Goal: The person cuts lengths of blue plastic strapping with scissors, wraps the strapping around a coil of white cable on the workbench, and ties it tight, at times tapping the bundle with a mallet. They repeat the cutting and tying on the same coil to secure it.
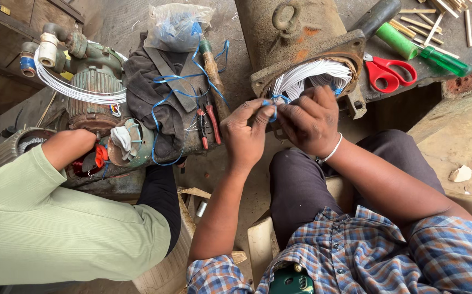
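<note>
White winding wires point(313, 75) spill from the open end of a rusty motor housing point(301, 38) at the upper middle of the frame, fanned in smooth, thin, glossy loops. They look light and springy, stiff enough to hold a curve yet easy to kink, so the loop ends clear of the housing mouth seem the safest place to take hold, not the packed part inside. A thin blue tie point(272, 103) runs among them just below the mouth. The left hand point(245, 133) pinches this tie and a few wires, its fingers point(258, 111) clenched tight around them. The right hand point(308, 120) meets it from the other side, fingers curled in on the same bundle; exactly what they grip is hidden by the knuckles. The housing itself looks heavy, cast metal, rough with orange rust.

Red-handled scissors point(388, 71) lie just right of the housing on the grey surface point(356, 13), with a green screwdriver point(445, 60) and pale wooden slivers point(432, 16) beyond. At left, another person in a green sleeve point(45, 228) rests a hand point(70, 146) on a green pump motor point(92, 87) ringed with white wire. Red pliers point(207, 124) and loose blue cord point(165, 98) lie on a dark cloth point(146, 81) between.
</note>
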`<state>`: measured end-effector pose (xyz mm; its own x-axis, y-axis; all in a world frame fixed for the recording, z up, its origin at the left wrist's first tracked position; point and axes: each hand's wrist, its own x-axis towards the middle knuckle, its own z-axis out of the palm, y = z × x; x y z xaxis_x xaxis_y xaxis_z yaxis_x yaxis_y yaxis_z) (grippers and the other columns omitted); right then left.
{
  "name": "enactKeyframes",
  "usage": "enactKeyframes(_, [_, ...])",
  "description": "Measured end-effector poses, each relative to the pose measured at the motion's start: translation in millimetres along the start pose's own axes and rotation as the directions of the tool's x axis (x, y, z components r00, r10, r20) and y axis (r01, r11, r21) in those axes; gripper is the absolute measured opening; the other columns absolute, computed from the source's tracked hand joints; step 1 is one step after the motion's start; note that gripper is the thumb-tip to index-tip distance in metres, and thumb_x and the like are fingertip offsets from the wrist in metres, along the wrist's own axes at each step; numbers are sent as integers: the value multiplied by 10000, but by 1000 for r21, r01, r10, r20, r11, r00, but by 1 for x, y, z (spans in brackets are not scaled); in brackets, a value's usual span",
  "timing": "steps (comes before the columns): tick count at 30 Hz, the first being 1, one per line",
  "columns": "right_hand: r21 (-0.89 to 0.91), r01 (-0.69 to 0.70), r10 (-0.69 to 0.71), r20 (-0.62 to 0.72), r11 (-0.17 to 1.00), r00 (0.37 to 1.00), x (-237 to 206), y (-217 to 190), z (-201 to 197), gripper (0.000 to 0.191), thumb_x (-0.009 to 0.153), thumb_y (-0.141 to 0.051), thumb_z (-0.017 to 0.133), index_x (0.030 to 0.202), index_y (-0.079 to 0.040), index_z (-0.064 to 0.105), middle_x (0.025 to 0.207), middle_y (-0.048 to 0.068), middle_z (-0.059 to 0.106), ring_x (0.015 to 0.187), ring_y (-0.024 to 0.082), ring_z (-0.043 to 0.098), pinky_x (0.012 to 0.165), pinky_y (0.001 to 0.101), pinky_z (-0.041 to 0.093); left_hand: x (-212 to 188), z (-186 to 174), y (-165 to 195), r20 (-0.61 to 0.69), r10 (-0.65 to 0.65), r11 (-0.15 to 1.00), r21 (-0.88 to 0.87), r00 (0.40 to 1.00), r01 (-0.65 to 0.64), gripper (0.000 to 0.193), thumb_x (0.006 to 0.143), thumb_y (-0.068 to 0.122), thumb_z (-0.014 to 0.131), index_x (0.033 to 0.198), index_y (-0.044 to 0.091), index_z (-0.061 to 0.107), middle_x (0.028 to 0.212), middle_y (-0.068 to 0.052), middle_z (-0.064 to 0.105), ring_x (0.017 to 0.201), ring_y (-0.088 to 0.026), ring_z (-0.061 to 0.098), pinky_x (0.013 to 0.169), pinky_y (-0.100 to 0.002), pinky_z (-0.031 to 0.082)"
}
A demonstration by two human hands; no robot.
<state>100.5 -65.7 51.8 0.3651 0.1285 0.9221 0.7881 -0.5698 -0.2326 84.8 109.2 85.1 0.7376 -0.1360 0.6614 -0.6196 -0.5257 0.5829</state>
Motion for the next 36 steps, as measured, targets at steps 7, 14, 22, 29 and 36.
enactKeyframes(7, [485, -595, 569, 221, 641, 792, -28, -16, 7, 301, 957, -149, 773, 1206, -22, 661, 1029, 67, 659, 931, 168, 646, 860, 326, 534, -5, 11, -21, -3, -322, 830, -483, 947, 280, 149, 1099, 202, 536, 1063, 58, 544, 887, 24, 599, 772, -39, 614, 653, -221, 509])
enactKeyframes(14, [465, -745, 595, 452, 478, 665, -36, -11, 14, 180, 1010, -191, 687, 978, -14, 684, 800, 27, 596, 701, 111, 569, 637, 290, 453, -14, 14, -29, -48, -290, 885, -394, 956, 248, 166, 1151, 215, 519, 1104, 60, 556, 898, 7, 576, 756, -45, 551, 667, -207, 452])
enactKeyframes(22, [434, -837, 732, 440, 332, 519, -74, 23, -57, 257, 1105, -200, 551, 908, -36, 572, 817, 15, 546, 774, 107, 495, 735, 283, 427, 1, -3, -39, -18, -621, 345, -904, 783, 253, 73, 1079, 188, 483, 1095, 123, 514, 1089, -89, 651, 992, -183, 663, 820, -342, 550])
enactKeyframes(29, [719, -197, -50, 306, 666, 951, -16, 14, -71, 318, 1093, -206, 427, 811, -66, 469, 1076, 191, 690, 1244, 416, 566, 1233, 513, 253, -2, 6, -13, 123, -43, 551, -825, 992, 126, 176, 1148, 266, 465, 1079, 115, 523, 844, -31, 607, 721, -192, 561, 665, -335, 453])
enactKeyframes(36, [852, -478, 239, 428, 215, 871, -10, 32, -32, 276, 1113, -225, 466, 908, -40, 461, 801, 81, 557, 743, 192, 530, 781, 422, 475, 27, -33, -12, 601, 460, 723, 173, 653, -669, 66, 980, 174, 572, 1017, 130, 603, 816, -1, 531, 801, -197, 550, 711, -375, 423])
